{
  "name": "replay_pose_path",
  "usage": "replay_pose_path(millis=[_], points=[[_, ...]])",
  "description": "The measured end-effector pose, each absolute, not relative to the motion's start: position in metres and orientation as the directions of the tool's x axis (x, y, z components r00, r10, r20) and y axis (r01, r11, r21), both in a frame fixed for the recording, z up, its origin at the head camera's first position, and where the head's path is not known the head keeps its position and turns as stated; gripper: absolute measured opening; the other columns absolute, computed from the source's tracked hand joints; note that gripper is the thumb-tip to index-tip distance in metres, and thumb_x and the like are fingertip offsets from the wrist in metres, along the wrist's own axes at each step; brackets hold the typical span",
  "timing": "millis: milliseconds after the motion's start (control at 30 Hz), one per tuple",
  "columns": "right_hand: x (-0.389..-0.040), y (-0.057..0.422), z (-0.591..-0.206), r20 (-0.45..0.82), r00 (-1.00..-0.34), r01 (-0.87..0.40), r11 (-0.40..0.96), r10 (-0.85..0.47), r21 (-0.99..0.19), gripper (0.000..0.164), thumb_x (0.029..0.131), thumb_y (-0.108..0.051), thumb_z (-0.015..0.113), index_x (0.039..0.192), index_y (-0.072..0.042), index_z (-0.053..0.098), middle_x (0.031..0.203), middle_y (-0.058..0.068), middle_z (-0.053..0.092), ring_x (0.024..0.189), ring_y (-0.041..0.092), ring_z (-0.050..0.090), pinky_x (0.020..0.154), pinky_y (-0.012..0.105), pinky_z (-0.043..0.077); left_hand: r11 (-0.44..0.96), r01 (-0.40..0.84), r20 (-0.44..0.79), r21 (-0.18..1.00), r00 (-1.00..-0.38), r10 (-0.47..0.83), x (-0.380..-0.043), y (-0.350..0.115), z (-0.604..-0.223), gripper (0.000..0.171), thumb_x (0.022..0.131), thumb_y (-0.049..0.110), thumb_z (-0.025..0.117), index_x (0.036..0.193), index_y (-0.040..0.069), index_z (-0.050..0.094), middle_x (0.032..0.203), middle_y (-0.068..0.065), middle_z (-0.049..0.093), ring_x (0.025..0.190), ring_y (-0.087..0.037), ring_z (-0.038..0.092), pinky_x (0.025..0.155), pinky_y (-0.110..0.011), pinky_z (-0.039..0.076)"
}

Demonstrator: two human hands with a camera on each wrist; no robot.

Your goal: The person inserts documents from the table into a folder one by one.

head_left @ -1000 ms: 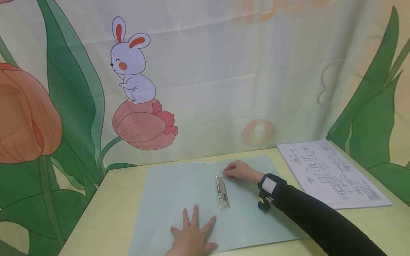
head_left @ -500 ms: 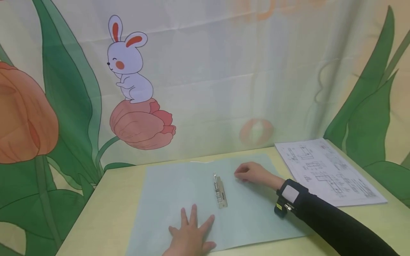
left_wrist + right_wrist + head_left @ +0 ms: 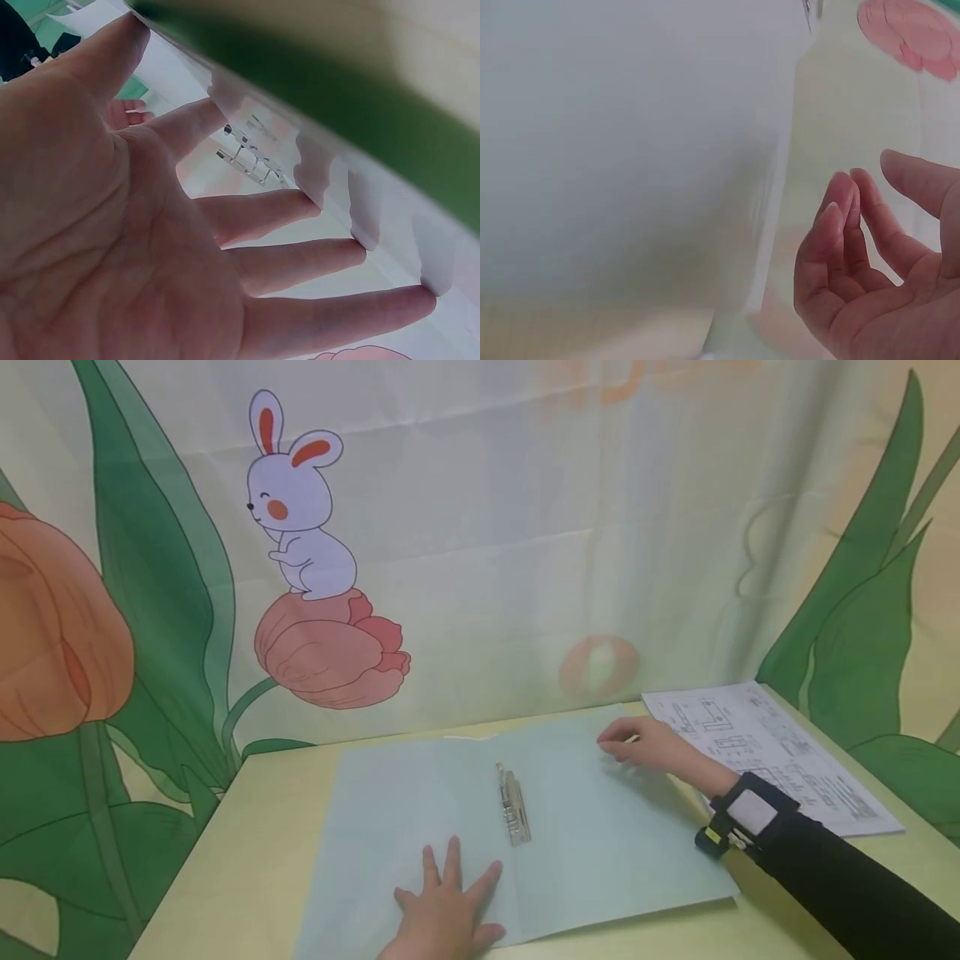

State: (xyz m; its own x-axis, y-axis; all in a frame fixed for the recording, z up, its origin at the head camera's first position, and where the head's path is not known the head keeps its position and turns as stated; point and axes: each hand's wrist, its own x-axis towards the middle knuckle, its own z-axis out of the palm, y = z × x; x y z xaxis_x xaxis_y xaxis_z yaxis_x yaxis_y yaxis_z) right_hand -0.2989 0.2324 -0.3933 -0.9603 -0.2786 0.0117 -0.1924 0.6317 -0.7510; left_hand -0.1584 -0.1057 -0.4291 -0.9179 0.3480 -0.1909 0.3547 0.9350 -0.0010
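A pale blue-green file folder (image 3: pixel 405 802) lies spread out on the table, with a metal ring clip (image 3: pixel 513 810) along its middle fold. My left hand (image 3: pixel 442 914) presses flat on the folder's left half near the front, fingers spread. In the left wrist view, the fingertips (image 3: pixel 431 296) meet the folder's surface, and the clip (image 3: pixel 251 161) shows beyond them. My right hand (image 3: pixel 652 745) hovers over the far right part of the folder, fingers bent and holding nothing. The right wrist view shows its thumb (image 3: pixel 919 180) apart from the fingers, beside the folder's edge (image 3: pixel 776 202).
A stack of printed sheets (image 3: pixel 817 777) with line drawings lies on the table at the right, partly behind my right wrist. A curtain (image 3: pixel 480 568) with a rabbit and tulips hangs behind the yellow table (image 3: pixel 225 860).
My right hand has moved from beside the clip rightward to the folder's far right part. The folder's right side now stands slightly raised off the table. My left hand has stayed in place.
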Motion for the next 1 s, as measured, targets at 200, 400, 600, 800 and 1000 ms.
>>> replay_pose_path(millis=[200,400,600,800,1000], points=[[-0.293,0.274,-0.391,0.049,-0.978,-0.176,0.678,-0.203,-0.713,0.033,0.098,-0.025,0.064,0.118,0.000,0.065,0.108,0.010,0.066,0.091,0.022,0.064,0.073,0.027,0.051,0.934,0.357,-0.197,0.018,-0.915,0.353,-0.159,-0.106,-0.429,0.066,0.086,0.066,0.058,0.145,0.037,0.047,0.152,-0.024,0.027,0.132,-0.059,0.026,0.073,-0.078,0.033],[-0.284,0.320,-0.398,0.074,-0.996,-0.090,0.750,-0.055,-0.655,0.040,0.097,-0.029,0.063,0.120,0.004,0.062,0.113,0.021,0.062,0.096,0.031,0.062,0.073,0.033,0.051,0.935,0.353,-0.221,0.020,-0.911,0.349,-0.161,-0.105,-0.428,0.067,0.086,0.066,0.058,0.146,0.038,0.046,0.152,-0.024,0.027,0.132,-0.059,0.026,0.073,-0.078,0.034],[-0.269,0.363,-0.410,0.083,-0.992,0.030,0.829,0.091,-0.559,0.050,0.097,-0.030,0.063,0.122,0.012,0.055,0.116,0.034,0.054,0.097,0.043,0.057,0.069,0.034,0.044,0.932,0.362,-0.213,0.026,-0.909,0.358,-0.160,-0.106,-0.428,0.066,0.086,0.065,0.058,0.145,0.038,0.046,0.152,-0.024,0.027,0.132,-0.059,0.026,0.072,-0.078,0.034],[-0.250,0.396,-0.413,0.020,-0.975,0.193,0.888,0.222,-0.418,0.060,0.087,-0.025,0.071,0.110,0.025,0.047,0.090,0.033,0.053,0.072,0.036,0.053,0.054,0.033,0.040,0.930,0.366,-0.198,0.039,-0.909,0.366,-0.159,-0.106,-0.426,0.066,0.086,0.065,0.058,0.145,0.037,0.046,0.152,-0.025,0.027,0.131,-0.060,0.026,0.073,-0.078,0.034],[-0.241,0.415,-0.411,-0.093,-0.966,0.258,0.882,0.241,-0.395,0.059,0.086,-0.031,0.072,0.096,0.022,0.049,0.072,0.018,0.051,0.063,0.027,0.051,0.050,0.031,0.039,0.929,0.369,-0.195,0.020,-0.910,0.365,-0.159,-0.106,-0.424,0.066,0.086,0.065,0.058,0.145,0.037,0.046,0.152,-0.025,0.027,0.131,-0.059,0.027,0.072,-0.077,0.035]])
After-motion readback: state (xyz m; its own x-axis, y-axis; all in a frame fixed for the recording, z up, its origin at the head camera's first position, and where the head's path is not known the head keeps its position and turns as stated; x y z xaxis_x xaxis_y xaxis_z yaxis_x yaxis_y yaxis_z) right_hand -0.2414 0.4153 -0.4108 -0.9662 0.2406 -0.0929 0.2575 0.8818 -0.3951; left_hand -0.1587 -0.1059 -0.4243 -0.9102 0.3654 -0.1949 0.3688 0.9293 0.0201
